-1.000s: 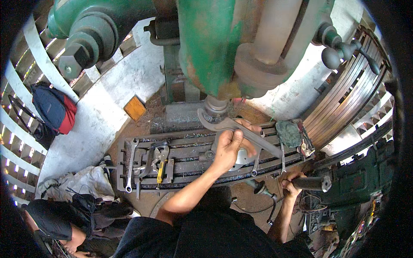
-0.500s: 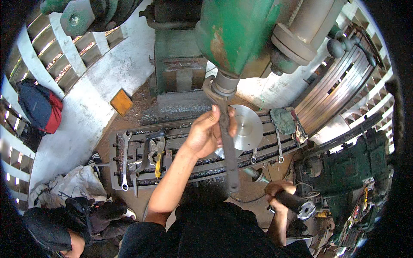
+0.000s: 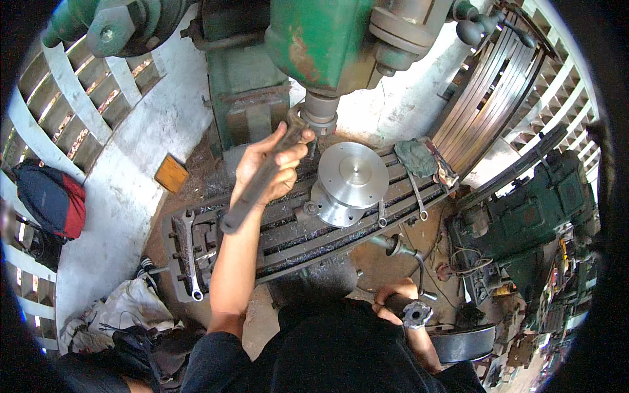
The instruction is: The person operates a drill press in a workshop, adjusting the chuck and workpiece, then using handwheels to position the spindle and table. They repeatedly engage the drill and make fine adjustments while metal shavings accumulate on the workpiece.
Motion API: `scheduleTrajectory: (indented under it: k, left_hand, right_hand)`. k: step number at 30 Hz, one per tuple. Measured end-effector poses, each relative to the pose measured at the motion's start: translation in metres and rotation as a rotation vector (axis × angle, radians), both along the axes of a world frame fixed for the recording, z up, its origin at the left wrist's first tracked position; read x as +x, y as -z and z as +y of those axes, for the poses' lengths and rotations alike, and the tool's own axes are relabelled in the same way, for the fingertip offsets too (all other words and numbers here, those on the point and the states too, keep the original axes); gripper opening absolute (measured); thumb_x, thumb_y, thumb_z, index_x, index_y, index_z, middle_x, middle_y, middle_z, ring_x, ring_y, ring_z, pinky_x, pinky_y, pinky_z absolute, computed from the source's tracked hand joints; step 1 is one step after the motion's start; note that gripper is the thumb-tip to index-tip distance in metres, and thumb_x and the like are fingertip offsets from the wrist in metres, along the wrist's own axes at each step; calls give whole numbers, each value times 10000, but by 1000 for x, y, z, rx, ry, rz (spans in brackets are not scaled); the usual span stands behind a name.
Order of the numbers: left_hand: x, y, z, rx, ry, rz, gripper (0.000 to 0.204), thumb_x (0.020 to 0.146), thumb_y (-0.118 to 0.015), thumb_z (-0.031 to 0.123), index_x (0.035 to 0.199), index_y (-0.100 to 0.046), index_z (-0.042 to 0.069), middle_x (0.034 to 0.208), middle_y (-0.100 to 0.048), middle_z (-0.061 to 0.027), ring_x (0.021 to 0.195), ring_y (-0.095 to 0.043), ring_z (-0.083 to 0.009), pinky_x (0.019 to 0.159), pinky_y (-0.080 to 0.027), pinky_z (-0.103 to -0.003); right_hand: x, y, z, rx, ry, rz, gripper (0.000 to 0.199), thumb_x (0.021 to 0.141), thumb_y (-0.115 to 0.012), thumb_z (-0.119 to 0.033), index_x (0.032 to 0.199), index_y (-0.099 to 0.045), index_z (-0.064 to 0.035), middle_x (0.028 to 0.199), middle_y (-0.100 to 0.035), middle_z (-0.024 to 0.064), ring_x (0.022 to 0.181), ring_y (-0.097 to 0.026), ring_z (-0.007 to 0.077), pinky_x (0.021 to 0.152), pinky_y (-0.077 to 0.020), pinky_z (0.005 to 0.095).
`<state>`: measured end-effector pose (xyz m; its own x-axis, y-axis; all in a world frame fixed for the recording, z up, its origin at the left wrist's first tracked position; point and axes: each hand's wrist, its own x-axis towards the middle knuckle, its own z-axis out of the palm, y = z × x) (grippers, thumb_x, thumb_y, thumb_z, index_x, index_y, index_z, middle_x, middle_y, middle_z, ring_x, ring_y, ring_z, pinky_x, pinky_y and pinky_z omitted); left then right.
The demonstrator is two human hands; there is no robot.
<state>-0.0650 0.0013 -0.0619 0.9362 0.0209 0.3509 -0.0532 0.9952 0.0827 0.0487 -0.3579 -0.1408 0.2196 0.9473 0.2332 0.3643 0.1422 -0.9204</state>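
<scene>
My left hand (image 3: 275, 162) is closed around a large dark wrench (image 3: 250, 193), which slants down to the left across my wrist. Its jaw end is beside the collar of the spindle (image 3: 320, 112) under a green machine head (image 3: 321, 49); whether it touches is unclear. Low on the right, my right hand (image 3: 396, 296) grips a dark, thick cylindrical tool (image 3: 417, 316) with a hole in its bright, jagged end face. Between the hands, a silver round flanged metal part (image 3: 344, 171) rests on the slotted machine table (image 3: 288, 242).
A combination wrench (image 3: 191, 255) lies at the table's left end. Two more wrenches and a green cloth (image 3: 416, 158) are at the right. A wooden slatted bench (image 3: 491, 85) and a green machine casing (image 3: 531, 203) stand at the right. A person's dark-clothed body (image 3: 98, 354) is at lower left.
The wrench has swung from nearly upright to a leftward slant, and my left hand has moved left and up. My right hand has shifted left with the cylindrical tool. The whole view has shifted.
</scene>
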Motion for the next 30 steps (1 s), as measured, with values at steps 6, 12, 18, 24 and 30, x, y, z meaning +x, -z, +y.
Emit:
scheduleTrajectory:
  k: [6, 12, 18, 24, 30]
  left_hand:
    - [-3, -12, -15, 82, -186, 227, 321, 1027, -314, 297, 1110, -369, -8, 583, -443, -51, 364, -382, -127, 302, -313, -241]
    - [7, -7, -38, 231, -373, 134, 344, 1030, -311, 333, 1088, -379, 1, 612, -430, -26, 370, -311, -98, 338, -318, -222]
    - [5, -9, -36, 321, -353, 145, 338, 1031, -313, 340, 1097, -373, 14, 625, -437, -42, 407, -332, -94, 376, -294, -220]
    - [12, -10, -41, 324, -340, 184, 297, 997, -402, 392, 1006, -448, 99, 550, -366, 20, 462, -293, -85, 466, -227, -236]
    - [20, 3, -35, 566, -484, 191, 325, 980, -367, 431, 955, -454, 119, 543, -363, 1, 519, -323, -123, 546, -268, -284]
  right_hand:
    - [-2, 0, -4, -19, 2, -14, 222, 675, -787, -158, 656, -601, -39, 618, -635, 62, 595, -663, 188, 612, -523, 311]
    - [10, 14, -13, -76, -10, 9, 227, 626, -782, -155, 733, -638, -15, 708, -671, 99, 703, -693, 232, 705, -539, 343]
    - [15, 33, -3, -189, -44, -43, 382, 624, -797, -237, 895, -677, 4, 772, -685, 125, 712, -687, 233, 688, -523, 319]
    - [2, 13, 48, -140, -160, -142, 302, 663, -787, -228, 815, -656, -3, 645, -614, 109, 541, -595, 226, 525, -458, 330]
    - [-54, -13, 112, -105, -250, -227, 417, 649, -768, -234, 937, -646, 42, 715, -632, 200, 643, -628, 337, 638, -493, 392]
